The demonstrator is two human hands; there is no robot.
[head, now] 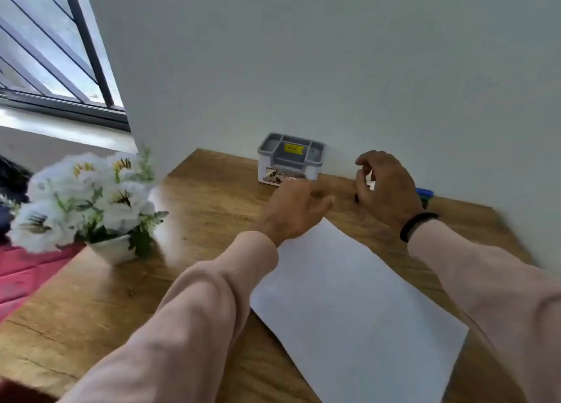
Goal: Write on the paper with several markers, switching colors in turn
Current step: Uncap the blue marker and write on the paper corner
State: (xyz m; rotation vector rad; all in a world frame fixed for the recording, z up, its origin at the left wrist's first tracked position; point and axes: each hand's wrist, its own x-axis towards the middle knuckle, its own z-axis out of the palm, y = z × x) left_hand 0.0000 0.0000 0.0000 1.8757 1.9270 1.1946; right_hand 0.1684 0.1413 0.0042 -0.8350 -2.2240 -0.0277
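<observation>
Sleeves: we note two pale pink sleeves entering from the bottom edge, both arms reaching toward the far side of the wooden desk.
Paper: white sheet lies flat at lower centre-right of the frame; we see no marks on it.
Markers: blue and green ends show at centre right, behind the right wrist, close to the wall; the rest is hidden.
Right hand: the right hand is curled over something small and dark; we cannot tell whether it grips it.
Left hand: the left hand is blurred, fingers spread, holding nothing.
Progress: we judge the task unstarted; every colour remains to be written.
Surroundings: grey organiser at the wall; white flowers at left.
</observation>
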